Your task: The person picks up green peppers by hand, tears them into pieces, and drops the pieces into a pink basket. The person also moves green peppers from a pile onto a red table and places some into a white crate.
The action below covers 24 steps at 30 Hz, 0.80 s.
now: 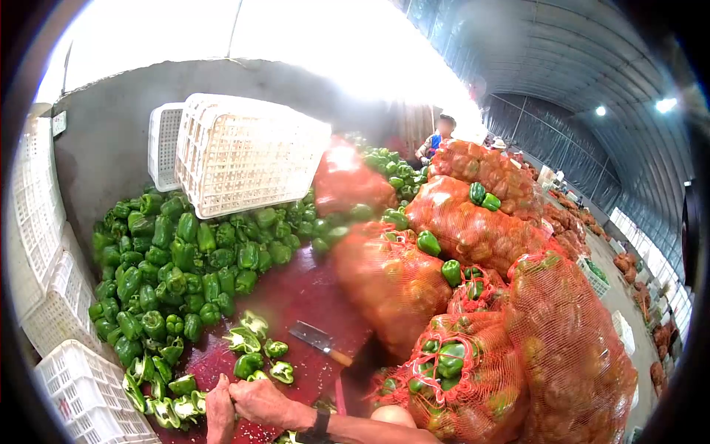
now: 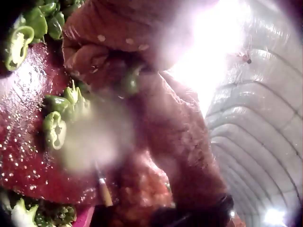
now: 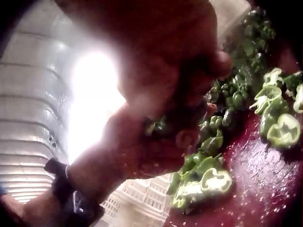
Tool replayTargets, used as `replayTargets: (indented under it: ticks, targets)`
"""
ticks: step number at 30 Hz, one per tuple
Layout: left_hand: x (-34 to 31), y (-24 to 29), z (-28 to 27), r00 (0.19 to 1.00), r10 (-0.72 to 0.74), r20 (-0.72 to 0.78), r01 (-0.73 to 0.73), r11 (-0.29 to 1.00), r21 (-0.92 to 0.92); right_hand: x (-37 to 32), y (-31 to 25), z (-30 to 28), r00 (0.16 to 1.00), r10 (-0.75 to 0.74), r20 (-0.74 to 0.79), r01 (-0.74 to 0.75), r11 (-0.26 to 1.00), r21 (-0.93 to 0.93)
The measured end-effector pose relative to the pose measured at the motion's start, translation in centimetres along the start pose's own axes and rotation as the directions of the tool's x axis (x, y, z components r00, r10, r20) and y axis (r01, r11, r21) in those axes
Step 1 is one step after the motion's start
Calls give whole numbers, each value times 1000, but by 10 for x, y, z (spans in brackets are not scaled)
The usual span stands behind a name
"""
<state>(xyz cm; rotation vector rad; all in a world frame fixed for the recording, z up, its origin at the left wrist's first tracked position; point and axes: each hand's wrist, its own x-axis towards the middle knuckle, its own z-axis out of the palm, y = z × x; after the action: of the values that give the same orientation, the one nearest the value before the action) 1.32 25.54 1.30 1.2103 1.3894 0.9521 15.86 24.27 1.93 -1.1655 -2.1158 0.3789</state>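
My left hand [image 1: 220,411] and right hand [image 1: 265,403] are pressed together over the near side of the red work surface [image 1: 296,274]. Both have curled fingers around a green bell pepper [image 2: 133,79], mostly hidden by the hands; a bit of its green skin shows between them in both wrist views. Just beyond the hands lie cut pepper pieces [image 1: 251,337], pale inside. More split pepper halves [image 1: 166,411] lie to the left of my left hand. A knife [image 1: 318,342] with a wooden handle rests on the surface, ahead and right of the hands.
A big heap of whole green peppers [image 1: 185,255] covers the far left. White plastic crates [image 1: 244,159] stand behind it, and another crate [image 1: 92,399] is at the near left. Full red mesh sacks [image 1: 569,348] crowd the right side. Another person [image 1: 441,138] is far back.
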Motion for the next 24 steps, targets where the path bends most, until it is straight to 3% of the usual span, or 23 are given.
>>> replayTargets:
  ticks: [11,13,16,18,20,23,24]
  targets:
    - [-10,20,-7,992,-31,124,18,994,106,-8,13,3,998,32,46,-37,993,116]
    - [-10,24,-6,988,-32,152,18,996,90,-6,11,2,993,112,34,-115,986,117]
    - [5,-16,2,972,187,143,-152,961,-230,0,12,-3,974,226,15,-225,963,151]
    - [-20,32,14,986,137,91,-121,979,-164,3,12,-3,956,291,29,-290,933,215]
    - [-10,18,15,967,254,18,-250,962,-107,4,17,-1,960,279,29,-279,944,174]
    - [-6,9,14,947,320,-16,-321,947,-20,6,16,-5,957,286,43,-289,947,138]
    - [-7,14,14,923,383,-20,-383,924,13,7,18,-3,975,223,-3,-217,950,225]
